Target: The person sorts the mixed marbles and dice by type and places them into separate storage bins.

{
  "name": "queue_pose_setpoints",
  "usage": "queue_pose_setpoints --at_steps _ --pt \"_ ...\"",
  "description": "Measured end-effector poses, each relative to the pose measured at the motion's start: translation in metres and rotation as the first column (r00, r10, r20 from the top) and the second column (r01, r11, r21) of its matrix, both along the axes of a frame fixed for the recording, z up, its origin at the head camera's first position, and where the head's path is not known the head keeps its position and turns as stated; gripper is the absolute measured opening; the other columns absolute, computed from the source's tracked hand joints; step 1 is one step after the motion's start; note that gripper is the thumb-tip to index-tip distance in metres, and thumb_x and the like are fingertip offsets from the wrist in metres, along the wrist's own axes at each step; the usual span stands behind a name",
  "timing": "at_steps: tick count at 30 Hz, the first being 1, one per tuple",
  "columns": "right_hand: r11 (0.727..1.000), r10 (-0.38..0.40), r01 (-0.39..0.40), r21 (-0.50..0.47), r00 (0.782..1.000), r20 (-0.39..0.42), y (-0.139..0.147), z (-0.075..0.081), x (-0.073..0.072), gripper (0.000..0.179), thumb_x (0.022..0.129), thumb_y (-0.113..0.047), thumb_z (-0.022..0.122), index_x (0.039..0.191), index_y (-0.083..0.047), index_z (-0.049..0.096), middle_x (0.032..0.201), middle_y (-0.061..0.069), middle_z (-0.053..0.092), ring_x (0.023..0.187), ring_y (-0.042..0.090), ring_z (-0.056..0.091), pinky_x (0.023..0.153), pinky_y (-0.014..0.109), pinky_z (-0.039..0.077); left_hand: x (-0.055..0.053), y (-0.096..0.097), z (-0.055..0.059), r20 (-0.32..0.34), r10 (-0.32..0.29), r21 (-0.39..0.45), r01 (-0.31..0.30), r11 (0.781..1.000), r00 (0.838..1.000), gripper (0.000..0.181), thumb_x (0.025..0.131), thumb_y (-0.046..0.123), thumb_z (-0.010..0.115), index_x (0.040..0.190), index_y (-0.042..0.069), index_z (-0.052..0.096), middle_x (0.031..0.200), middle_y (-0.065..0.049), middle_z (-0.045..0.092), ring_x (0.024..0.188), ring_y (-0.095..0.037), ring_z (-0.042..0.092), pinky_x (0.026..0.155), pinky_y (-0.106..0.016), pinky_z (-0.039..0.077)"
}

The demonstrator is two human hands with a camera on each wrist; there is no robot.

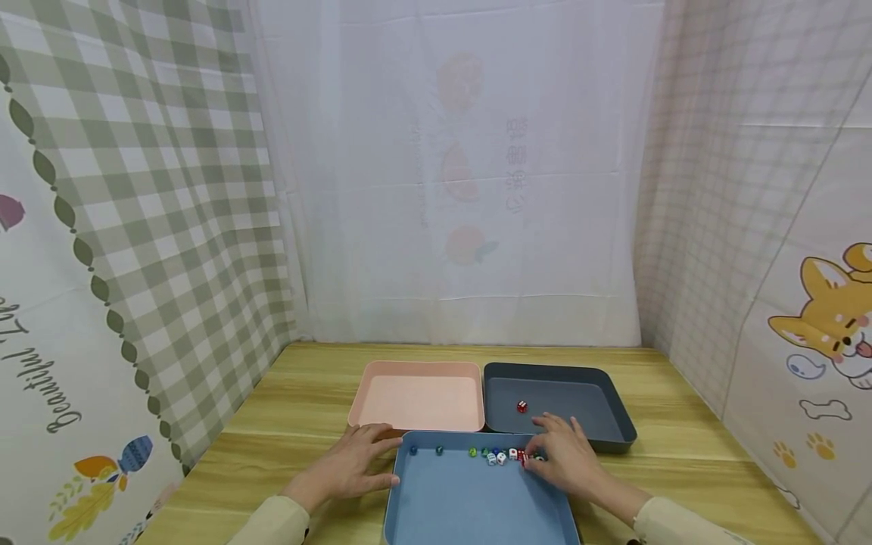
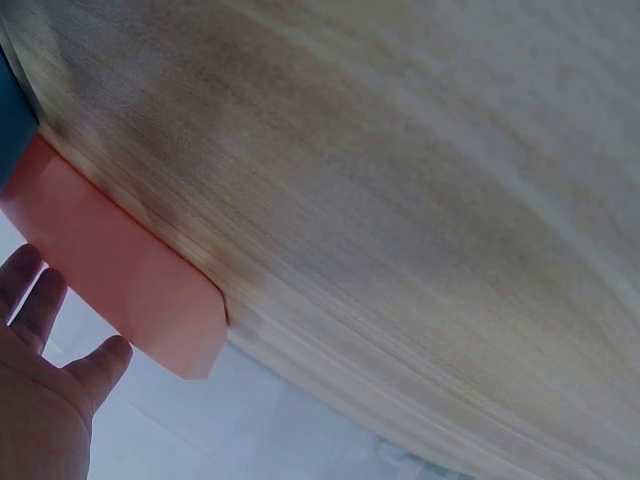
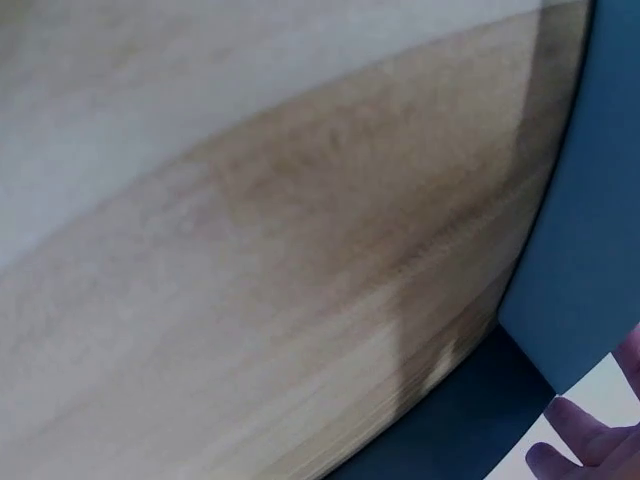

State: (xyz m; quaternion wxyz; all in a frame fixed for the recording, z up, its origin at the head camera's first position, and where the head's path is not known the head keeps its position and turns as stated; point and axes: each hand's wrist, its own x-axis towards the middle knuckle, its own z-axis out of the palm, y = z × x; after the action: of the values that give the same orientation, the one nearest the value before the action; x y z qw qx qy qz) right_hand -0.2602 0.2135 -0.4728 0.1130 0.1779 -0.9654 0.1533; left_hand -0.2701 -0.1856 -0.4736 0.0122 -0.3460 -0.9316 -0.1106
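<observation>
Bordering the blue tray (image 1: 484, 503) on its left, the left hand (image 1: 349, 465) has its thumb and fingers spread wide, with nothing held, the fingertips at the tray's rim; whether they touch it, I cannot tell. Bare wood-patterned counter (image 1: 272, 446) shows left of the blue tray, and the pink tray (image 1: 417, 395) lies just beyond its far wall, toward the left. Inside the blue tray the small dice form a row along that far wall, running left to right: a dark blue die (image 1: 413, 450) near the left corner, a dark green die (image 1: 439, 450), a lime die (image 1: 473, 452) well apart from these, then a crowded group with white dice (image 1: 501, 459) and, at its right side, red dice (image 1: 524, 458). The right hand (image 1: 564, 458) is bent over the blue tray's far right part, thumb and forefinger narrow and close together at those red dice; the fingers cover part of the group, so I cannot tell whether one is pinched. Being cube-like, a die there offers no clear long axis; what matters is that the red dice lie immediately left of the right hand, under its fingertips, while the left hand is well apart across the blue tray. Beyond its far right corner sits the grey tray (image 1: 579, 390), with a single red die (image 1: 521, 406) inside, toward that tray's left.
</observation>
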Motion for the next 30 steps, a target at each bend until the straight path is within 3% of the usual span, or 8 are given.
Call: queue_pose_setpoints --at_steps 22,30 --pt "0.998 -0.016 0.013 -0.053 0.998 -0.053 0.007 0.018 -0.011 0.01 0.08 -0.025 0.083 0.077 -0.029 0.074 0.132 0.019 0.059 0.133 0.046 0.042 0.105 0.074 0.019 -0.001 0.0 -0.001 0.002 -0.006 0.004 0.006 1.0 1.0 0.071 0.094 0.062 0.054 0.146 0.014 0.051 0.149 -0.014 0.042 0.136 -0.036 0.04 0.107 -0.066 0.027" --pt "0.998 -0.042 0.037 -0.057 0.995 -0.091 0.016 0.023 -0.021 0.01 0.083 -0.022 0.079 0.076 -0.027 0.074 0.131 0.022 0.059 0.131 0.047 0.042 0.103 0.075 0.021 -0.003 -0.001 -0.006 0.006 0.0 -0.002 0.0 1.0 1.0 0.069 0.094 0.061 0.054 0.147 0.017 0.051 0.15 -0.012 0.041 0.136 -0.034 0.04 0.107 -0.065 0.028"
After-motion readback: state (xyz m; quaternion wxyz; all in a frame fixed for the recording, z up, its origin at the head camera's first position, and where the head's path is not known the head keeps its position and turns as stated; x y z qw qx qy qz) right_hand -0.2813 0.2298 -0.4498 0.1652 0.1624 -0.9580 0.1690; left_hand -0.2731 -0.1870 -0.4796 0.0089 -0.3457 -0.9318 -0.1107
